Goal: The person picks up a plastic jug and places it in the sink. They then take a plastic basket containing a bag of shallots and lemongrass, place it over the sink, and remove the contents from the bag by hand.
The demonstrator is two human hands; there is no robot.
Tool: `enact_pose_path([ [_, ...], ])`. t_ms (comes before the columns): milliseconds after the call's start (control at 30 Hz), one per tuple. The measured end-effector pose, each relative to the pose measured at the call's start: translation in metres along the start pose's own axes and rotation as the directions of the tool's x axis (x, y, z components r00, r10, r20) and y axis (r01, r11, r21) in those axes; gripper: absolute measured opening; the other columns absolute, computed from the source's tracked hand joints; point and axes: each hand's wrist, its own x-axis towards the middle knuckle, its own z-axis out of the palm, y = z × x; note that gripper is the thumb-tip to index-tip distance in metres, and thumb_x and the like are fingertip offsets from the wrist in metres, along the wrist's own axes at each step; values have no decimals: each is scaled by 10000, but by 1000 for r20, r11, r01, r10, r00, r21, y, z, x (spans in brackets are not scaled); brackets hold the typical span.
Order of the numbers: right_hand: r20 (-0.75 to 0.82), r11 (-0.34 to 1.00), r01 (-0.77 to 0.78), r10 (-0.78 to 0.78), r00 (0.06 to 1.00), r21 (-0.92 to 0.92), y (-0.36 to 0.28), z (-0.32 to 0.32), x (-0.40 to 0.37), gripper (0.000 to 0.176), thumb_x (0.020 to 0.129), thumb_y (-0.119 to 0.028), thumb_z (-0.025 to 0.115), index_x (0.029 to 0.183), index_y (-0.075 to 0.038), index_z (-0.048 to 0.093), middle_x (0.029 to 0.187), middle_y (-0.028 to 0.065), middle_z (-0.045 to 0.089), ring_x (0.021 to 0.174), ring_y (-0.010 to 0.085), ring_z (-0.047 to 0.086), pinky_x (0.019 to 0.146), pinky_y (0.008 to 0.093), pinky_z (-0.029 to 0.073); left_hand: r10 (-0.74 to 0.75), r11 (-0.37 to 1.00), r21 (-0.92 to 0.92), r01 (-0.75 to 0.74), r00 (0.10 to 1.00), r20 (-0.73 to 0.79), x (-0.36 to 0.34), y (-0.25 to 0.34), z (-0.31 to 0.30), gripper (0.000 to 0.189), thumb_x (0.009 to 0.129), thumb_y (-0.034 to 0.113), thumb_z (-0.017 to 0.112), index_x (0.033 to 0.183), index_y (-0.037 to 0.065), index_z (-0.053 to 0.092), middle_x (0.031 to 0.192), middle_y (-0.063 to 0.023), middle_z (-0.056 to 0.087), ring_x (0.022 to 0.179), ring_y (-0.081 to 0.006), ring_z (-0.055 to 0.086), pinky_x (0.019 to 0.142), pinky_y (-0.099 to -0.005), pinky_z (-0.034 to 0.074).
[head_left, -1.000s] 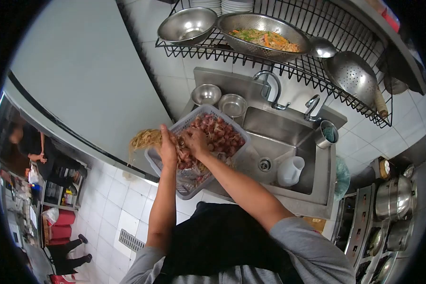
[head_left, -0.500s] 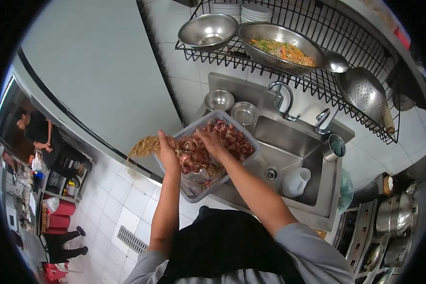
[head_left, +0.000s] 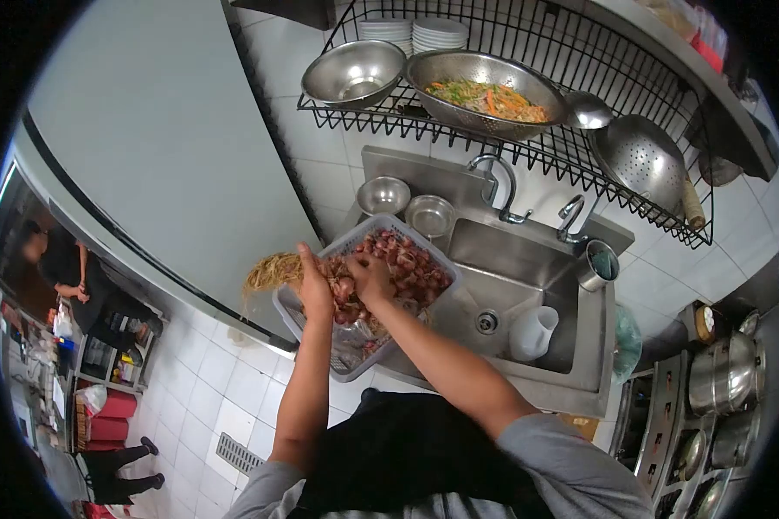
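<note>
A grey plastic basket [head_left: 348,374] full of small red shallots [head_left: 404,262] rests at the left edge of the sink counter. My left hand [head_left: 315,285] is wrapped round a bunch of shallots [head_left: 273,271], whose dry straw-coloured stalks stick out to the left over the basket's rim. Against the bulbs of that bunch, my right hand [head_left: 370,281] has its fingers bent together; the bulbs partly hide the fingertips. Clear plastic and loose dry skins show in the near part of the basket.
Right of the basket is a steel sink [head_left: 515,251] with a white jug [head_left: 533,333]. Two metal bowls [head_left: 383,195] stand behind the basket. A wire rack [head_left: 459,130] hangs above, holding a colander of shredded vegetables [head_left: 489,99]. Two people [head_left: 104,285] are at the far left.
My right hand has moved left and down, closer to my left hand, on the bunch. The camera view has shifted slightly, moving the rack and sink left in the frame.
</note>
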Motion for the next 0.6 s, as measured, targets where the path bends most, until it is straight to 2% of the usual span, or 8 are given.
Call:
enact_pose_path([
  [33, -1, 1000, -4, 4, 1000, -3, 5, 1, 3, 388, 820, -368, 631, 863, 14, 687, 724, 118, 679, 678, 205, 624, 650, 353, 471, -5, 1000, -1, 5, 1000, 0, -3, -2, 2, 555, 941, 545, 499, 608, 118, 380, 577, -4, 369, 532, -128, 351, 516, -285, 326],
  [100, 5, 998, 34, -34, 999, -61, 11, 2, 6, 368, 824, -354, 617, 848, 7, 681, 695, 129, 666, 636, 259, 630, 620, 360, 471, 289, 918, 323, -229, 945, -152, -10, -7, 7, 542, 944, 510, 521, 664, 48, 478, 638, -35, 472, 610, -157, 457, 596, -329, 395],
  [200, 85, 964, 112, -94, 992, -243, 16, 1, 17, 398, 782, -382, 635, 785, 16, 659, 710, 213, 642, 693, 393, 631, 624, 464, 471, 352, 853, 446, -273, 930, -105, -8, -22, 0, 522, 944, 477, 540, 734, -1, 520, 694, -59, 516, 687, -188, 489, 679, -371, 411],
  [333, 64, 929, 181, -169, 983, -324, 36, 10, 41, 380, 794, -374, 625, 770, 4, 667, 749, 229, 646, 717, 401, 636, 616, 482, 482, 535, 769, 501, -397, 829, -164, -22, -15, 13, 503, 946, 447, 552, 782, -29, 534, 742, -83, 539, 738, -219, 483, 751, -411, 406],
  [400, -81, 873, 165, -226, 971, -458, 59, 10, 59, 384, 820, -398, 611, 790, -23, 690, 740, 199, 657, 729, 378, 649, 650, 474, 501, 582, 603, 683, -412, 813, -23, -24, -21, 3, 642, 943, 411, 572, 1230, -151, 449, 1285, -280, 483, 1168, -328, 463, 1052, -366, 295],
  [433, -77, 878, 167, -224, 971, -448, 46, 3, 59, 384, 820, -398, 611, 790, -23, 690, 740, 199, 657, 729, 378, 649, 650, 474, 501, 587, 594, 690, -412, 809, -22, -20, -21, -4, 642, 943, 411, 572, 1230, -151, 449, 1285, -280, 483, 1168, -328, 463, 1052, -366, 295],
  [567, 172, 864, 205, -140, 975, -460, 30, -24, 62, 443, 863, -481, 582, 856, -60, 718, 720, 157, 660, 733, 361, 652, 693, 452, 509, 374, 848, 483, -217, 891, -257, -1, -26, -19, 469, 934, 432, 579, 755, 5, 502, 742, -73, 509, 734, -188, 458, 729, -371, 410],
  [600, 214, 929, 195, -131, 968, -315, 30, -25, 58, 468, 872, -496, 575, 867, -48, 710, 734, 145, 657, 762, 318, 657, 711, 427, 507, 412, 858, 451, -246, 853, -319, -4, -18, -15, 454, 933, 426, 583, 747, 21, 499, 731, -63, 497, 726, -165, 451, 708, -348, 405],
])
